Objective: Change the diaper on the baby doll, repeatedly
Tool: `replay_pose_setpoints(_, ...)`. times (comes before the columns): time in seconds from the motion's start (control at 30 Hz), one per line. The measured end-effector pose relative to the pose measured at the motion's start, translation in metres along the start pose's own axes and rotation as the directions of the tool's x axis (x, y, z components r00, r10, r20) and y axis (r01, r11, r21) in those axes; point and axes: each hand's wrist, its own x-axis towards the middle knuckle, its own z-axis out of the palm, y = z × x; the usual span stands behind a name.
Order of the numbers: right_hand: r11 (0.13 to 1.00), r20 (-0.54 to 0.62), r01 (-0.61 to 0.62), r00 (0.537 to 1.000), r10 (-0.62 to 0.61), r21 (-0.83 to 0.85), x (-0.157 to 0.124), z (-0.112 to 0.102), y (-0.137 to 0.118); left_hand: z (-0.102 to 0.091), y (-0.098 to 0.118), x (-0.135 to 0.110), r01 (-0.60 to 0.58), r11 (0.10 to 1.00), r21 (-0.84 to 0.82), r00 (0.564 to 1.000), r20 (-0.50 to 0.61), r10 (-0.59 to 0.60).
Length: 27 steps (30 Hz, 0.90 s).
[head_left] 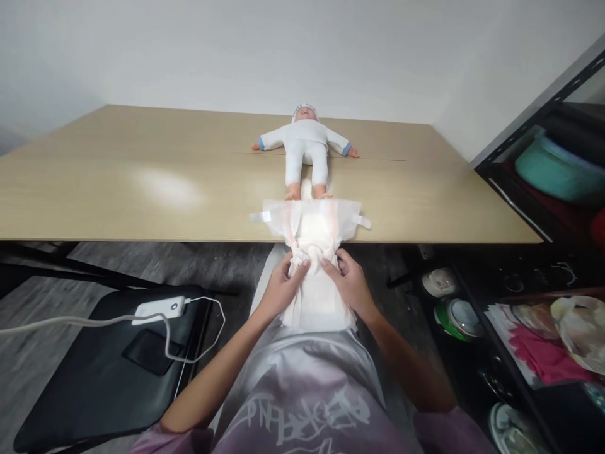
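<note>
A white diaper [314, 227] lies unfolded, its far end with two side tabs resting on the table's front edge and its near end hanging over my lap. My left hand [282, 284] grips its left side, thumb on top and fingers curled at the edge. On the opposite side my right hand [348, 280] pinches the diaper the same way. Between the thumbs the material is bunched. Just beyond the diaper a baby doll [307, 142] in white clothes and cap lies on its back, arms spread, feet toward me and close to the diaper's far edge.
The wooden table [165, 151] reaches to the wall. At left, a black padded seat [94, 372] bears a white power bank [158, 309] with a cable and a dark phone [151, 351]. To the right, a black shelf holds a teal basin [558, 164] and pink cloth [543, 356].
</note>
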Motion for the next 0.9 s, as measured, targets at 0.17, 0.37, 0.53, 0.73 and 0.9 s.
replay_pose_setpoints(0.17,0.914,-0.187,0.085,0.967,-0.17,-0.396,0.0,0.001,-0.004,-0.011,-0.015,0.005,0.079,0.997,0.0,0.997,0.021,-0.079)
replay_pose_setpoints(0.37,0.685,0.089,0.486,0.844,-0.529,-0.542,0.04,0.008,-0.041,-0.015,-0.017,0.004,0.08,0.994,0.075,0.996,0.04,-0.083)
replay_pose_setpoints(0.53,0.532,0.407,0.587,0.809,-0.425,-0.61,0.104,0.026,-0.039,-0.032,-0.014,0.0,-0.059,0.918,0.392,0.998,0.058,0.04)
replay_pose_setpoints(0.73,0.47,0.49,0.607,0.795,-0.357,-0.641,0.128,0.027,-0.024,-0.09,0.012,0.05,-0.403,0.569,0.717,0.904,0.213,0.371)
replay_pose_setpoints(0.9,0.43,0.535,0.643,0.766,-0.356,-0.634,0.13,0.021,-0.024,-0.104,0.027,0.175,-0.366,0.276,0.889,0.862,0.213,0.459)
